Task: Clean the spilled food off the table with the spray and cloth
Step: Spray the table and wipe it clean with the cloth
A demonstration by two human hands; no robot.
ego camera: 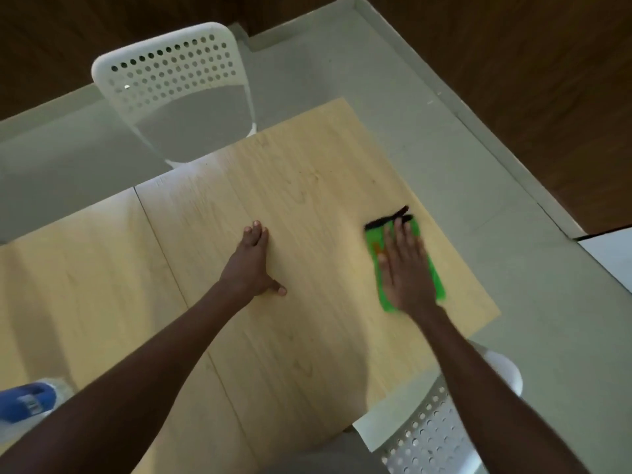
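Two white perforated chairs flank the pale wood table on a grey floor, dark wood walls behind. I note a bright green cloth with a black edge near the table's right side, blurred. Right hand lies flat on it, fingers straight. Left hand rests on bare wood, fingers straight and together. Blue-capped spray bottle sits at the lower left.
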